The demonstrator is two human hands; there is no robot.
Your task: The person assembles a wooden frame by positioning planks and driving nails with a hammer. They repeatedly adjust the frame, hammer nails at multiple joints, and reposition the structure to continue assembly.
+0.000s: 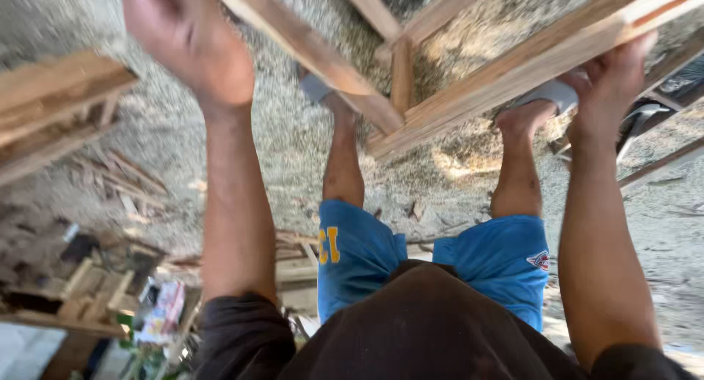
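Sawdust-covered ground [293, 138] below, both hands gripped the wooden frame [513, 72], left hand [187, 39] and right hand [609, 83] on opposite rails, probably for balance.

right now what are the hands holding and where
Both hold a wooden frame: the right hand grips the underside of its right rail, and the left hand is at the left rail's upper end, its grip blurred.
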